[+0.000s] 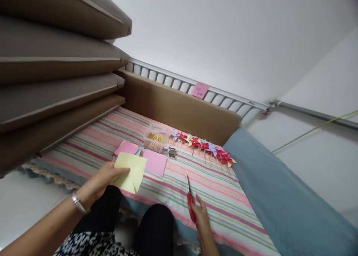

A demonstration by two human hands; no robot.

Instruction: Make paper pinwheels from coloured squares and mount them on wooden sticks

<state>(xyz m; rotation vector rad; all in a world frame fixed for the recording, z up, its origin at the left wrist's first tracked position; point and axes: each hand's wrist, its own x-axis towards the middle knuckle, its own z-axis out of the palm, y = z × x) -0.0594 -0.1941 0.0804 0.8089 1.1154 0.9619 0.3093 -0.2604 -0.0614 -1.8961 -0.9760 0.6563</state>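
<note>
A square of yellow paper (133,169) is pinched in my left hand (107,176), thumb on top; a slit shows at its lower edge. To the right, my right hand (200,211) grips a pair of scissors (191,204) by the red handles, blades pointing away from me and apparently together. Beyond the yellow paper lie a stack of pink paper squares (155,163) and another pink pile (127,147), partly covered. A clear plastic box (155,137) of thin sticks stands behind them, beside a small box (172,152) with dark contents.
A row of paper pinwheels (201,145) on sticks lies at the back right. Stacked cushions (61,68) rise on the left. A brown board (179,108) and railing close off the back. Striped cloth (179,185) covers the surface; a blue padded side (279,189) borders the right.
</note>
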